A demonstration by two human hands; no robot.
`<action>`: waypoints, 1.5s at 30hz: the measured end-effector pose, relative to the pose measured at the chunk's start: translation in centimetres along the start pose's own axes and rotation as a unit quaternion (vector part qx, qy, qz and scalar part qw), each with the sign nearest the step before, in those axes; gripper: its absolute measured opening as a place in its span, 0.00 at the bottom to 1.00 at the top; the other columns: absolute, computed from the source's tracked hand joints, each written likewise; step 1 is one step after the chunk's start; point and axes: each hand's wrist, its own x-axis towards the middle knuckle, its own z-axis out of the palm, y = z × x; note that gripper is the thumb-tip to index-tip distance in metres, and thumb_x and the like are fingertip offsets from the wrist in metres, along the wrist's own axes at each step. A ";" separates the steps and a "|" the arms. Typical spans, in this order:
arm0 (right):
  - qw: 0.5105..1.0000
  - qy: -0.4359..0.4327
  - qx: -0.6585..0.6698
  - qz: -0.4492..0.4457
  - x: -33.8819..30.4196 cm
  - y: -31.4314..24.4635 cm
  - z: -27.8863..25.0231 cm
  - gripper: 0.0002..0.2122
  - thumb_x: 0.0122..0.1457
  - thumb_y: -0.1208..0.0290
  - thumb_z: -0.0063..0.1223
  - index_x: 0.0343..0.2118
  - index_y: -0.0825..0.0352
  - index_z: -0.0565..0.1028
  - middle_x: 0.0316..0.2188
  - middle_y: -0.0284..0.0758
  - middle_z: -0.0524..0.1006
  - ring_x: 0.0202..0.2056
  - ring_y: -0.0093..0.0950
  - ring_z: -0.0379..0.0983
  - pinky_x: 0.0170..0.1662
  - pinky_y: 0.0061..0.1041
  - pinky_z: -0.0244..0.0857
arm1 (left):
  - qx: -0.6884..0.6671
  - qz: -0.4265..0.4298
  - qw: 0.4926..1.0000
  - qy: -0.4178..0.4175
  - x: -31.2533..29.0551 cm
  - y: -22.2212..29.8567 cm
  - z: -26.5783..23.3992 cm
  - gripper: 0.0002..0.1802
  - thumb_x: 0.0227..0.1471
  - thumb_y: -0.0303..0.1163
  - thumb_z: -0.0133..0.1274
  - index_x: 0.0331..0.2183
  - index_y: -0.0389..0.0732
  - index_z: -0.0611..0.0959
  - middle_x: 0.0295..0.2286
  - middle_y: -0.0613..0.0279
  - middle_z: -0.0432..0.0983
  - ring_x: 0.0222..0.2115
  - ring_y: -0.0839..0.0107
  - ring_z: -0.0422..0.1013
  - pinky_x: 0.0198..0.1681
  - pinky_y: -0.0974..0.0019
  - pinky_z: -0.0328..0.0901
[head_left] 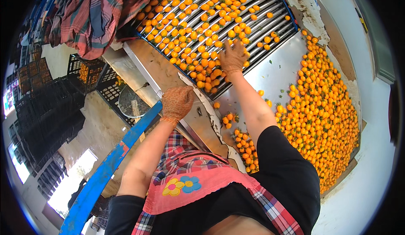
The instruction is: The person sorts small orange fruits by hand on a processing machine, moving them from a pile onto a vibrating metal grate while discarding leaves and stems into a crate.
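Observation:
Both my hands wear brown-orange patterned gloves. My right hand reaches onto a roller bed of metal bars, its fingers spread and touching small orange fruits that look like cherry tomatoes. Several green bits lie among them. Curled closed, my left hand is at the metal edge beside the upper end of a blue bar; whether it grips anything is hidden. A large heap of the same fruits lies at the right, on a sheet-metal surface.
A checked cloth hangs over the far left corner of the roller bed. Black crates stand on the floor at the left, near a round mesh-like item. More fruits lie close to my body. A pale wall rises at the right.

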 end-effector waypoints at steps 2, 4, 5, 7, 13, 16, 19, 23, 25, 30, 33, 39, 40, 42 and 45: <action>0.992 -0.003 0.037 -0.121 1.7 -4.7 0.8 0.25 0.57 0.55 0.49 0.58 0.49 0.62 0.58 0.44 0.58 0.59 0.41 0.53 0.53 0.56 0.50 | 0.002 -0.012 1.000 -0.015 0.1 0.2 0.0 0.07 0.44 0.31 0.54 0.30 0.46 0.83 0.26 0.57 0.78 0.28 0.55 0.73 0.32 0.55 0.67; 0.973 -0.076 -0.002 -0.219 2.9 -9.9 1.0 0.26 0.58 0.54 0.48 0.60 0.48 0.59 0.62 0.40 0.53 0.62 0.40 0.48 0.57 0.57 0.46 | -0.004 0.004 1.000 0.002 0.0 -0.6 0.7 0.06 0.44 0.31 0.54 0.29 0.46 0.83 0.25 0.57 0.78 0.27 0.54 0.73 0.31 0.54 0.67; 0.958 -0.095 -0.016 -0.270 3.1 -11.5 1.2 0.27 0.58 0.53 0.47 0.61 0.48 0.57 0.64 0.37 0.50 0.64 0.40 0.44 0.59 0.57 0.44 | -0.007 0.013 1.000 0.013 -0.1 -0.7 0.7 0.07 0.43 0.31 0.54 0.29 0.45 0.83 0.24 0.57 0.78 0.26 0.55 0.73 0.31 0.54 0.67; 0.945 -0.198 -0.085 -0.247 4.4 -13.0 0.1 0.28 0.59 0.52 0.46 0.62 0.46 0.54 0.66 0.33 0.46 0.66 0.40 0.39 0.61 0.59 0.40 | -0.017 0.030 0.999 0.034 -0.2 -0.6 0.7 0.08 0.42 0.30 0.55 0.30 0.45 0.83 0.23 0.58 0.77 0.25 0.57 0.73 0.30 0.55 0.67; 0.976 -0.200 -0.085 0.027 2.7 -6.7 1.5 0.32 0.59 0.41 0.37 0.64 0.46 0.47 0.66 0.35 0.42 0.66 0.45 0.34 0.59 0.64 0.39 | -0.009 0.040 0.997 0.058 -0.2 -0.4 0.8 0.06 0.42 0.30 0.55 0.29 0.45 0.82 0.21 0.59 0.76 0.23 0.57 0.73 0.28 0.54 0.67; 0.912 -0.332 -0.207 -0.128 -3.3 -6.0 -1.1 0.33 0.59 0.39 0.34 0.65 0.42 0.43 0.67 0.35 0.40 0.67 0.44 0.32 0.61 0.62 0.34 | -0.029 0.021 0.999 0.034 -0.3 -0.6 0.7 0.08 0.43 0.32 0.55 0.30 0.45 0.83 0.22 0.56 0.76 0.25 0.55 0.73 0.30 0.54 0.66; 0.876 -0.347 -0.240 -0.234 -10.4 -2.9 0.8 0.26 0.61 0.55 0.39 0.63 0.43 0.53 0.67 0.26 0.43 0.67 0.37 0.33 0.61 0.61 0.34 | -0.003 0.037 0.999 0.014 -0.1 -0.3 0.7 0.08 0.43 0.32 0.55 0.30 0.45 0.83 0.23 0.57 0.77 0.25 0.55 0.73 0.30 0.54 0.68; 0.954 -0.258 -0.135 0.069 -15.8 2.1 -1.6 0.26 0.54 0.62 0.51 0.57 0.55 0.62 0.60 0.35 0.60 0.61 0.41 0.51 0.59 0.58 0.45 | 0.009 -0.034 0.999 -0.035 0.1 0.1 0.3 0.09 0.45 0.35 0.53 0.32 0.47 0.84 0.24 0.55 0.78 0.26 0.54 0.74 0.32 0.53 0.68; 0.982 -0.172 -0.065 0.042 -18.4 5.4 -5.6 0.24 0.52 0.63 0.52 0.53 0.60 0.66 0.53 0.43 0.66 0.55 0.43 0.61 0.56 0.49 0.54 | 0.019 -0.018 1.000 -0.012 -0.1 -0.5 0.9 0.09 0.47 0.35 0.52 0.31 0.47 0.84 0.23 0.56 0.78 0.26 0.54 0.74 0.32 0.54 0.68; 0.924 -0.224 0.040 0.307 -31.2 9.6 -13.5 0.31 0.50 0.54 0.56 0.53 0.68 0.64 0.49 0.50 0.68 0.51 0.46 0.64 0.53 0.39 0.59 | 0.019 0.015 0.999 0.042 -0.3 -1.5 1.5 0.09 0.47 0.37 0.52 0.29 0.46 0.84 0.22 0.55 0.78 0.25 0.55 0.74 0.31 0.54 0.68; 0.886 -0.247 -0.010 0.393 -38.2 8.8 -11.7 0.44 0.44 0.42 0.59 0.58 0.69 0.58 0.53 0.57 0.60 0.54 0.50 0.59 0.57 0.40 0.56 | 0.028 0.009 0.999 0.023 0.2 -0.9 1.5 0.09 0.47 0.37 0.51 0.28 0.46 0.84 0.22 0.55 0.78 0.26 0.55 0.74 0.31 0.54 0.68; 0.661 -0.156 0.128 0.722 -29.5 5.5 -5.5 0.44 0.44 0.48 0.59 0.62 0.55 0.48 0.56 0.49 0.57 0.54 0.50 0.60 0.54 0.46 0.57 | 0.065 0.005 0.998 0.017 -0.2 -0.7 0.8 0.09 0.48 0.37 0.51 0.29 0.46 0.84 0.24 0.56 0.78 0.28 0.55 0.74 0.33 0.54 0.68; 0.567 -0.077 0.215 0.791 -27.2 6.4 -3.2 0.43 0.44 0.47 0.60 0.62 0.54 0.50 0.54 0.48 0.61 0.52 0.44 0.63 0.54 0.44 0.58 | 0.081 -0.024 0.996 -0.016 -0.2 -0.2 0.3 0.09 0.48 0.37 0.51 0.30 0.46 0.84 0.25 0.56 0.78 0.29 0.55 0.74 0.34 0.54 0.68; 0.670 -0.214 0.208 0.680 -23.8 12.5 4.2 0.30 0.53 0.55 0.51 0.58 0.52 0.58 0.52 0.37 0.67 0.53 0.34 0.63 0.56 0.42 0.54 | 0.038 0.002 0.999 0.023 -0.5 -0.6 1.0 0.09 0.48 0.36 0.52 0.30 0.45 0.84 0.26 0.55 0.79 0.30 0.55 0.75 0.35 0.54 0.68; 0.836 -0.151 0.343 0.401 -18.6 18.6 10.1 0.18 0.60 0.65 0.45 0.54 0.54 0.66 0.52 0.29 0.69 0.54 0.31 0.64 0.58 0.47 0.49 | 0.011 0.006 1.000 -0.015 0.5 0.4 1.5 0.09 0.48 0.35 0.52 0.30 0.44 0.84 0.28 0.55 0.79 0.30 0.55 0.75 0.36 0.55 0.68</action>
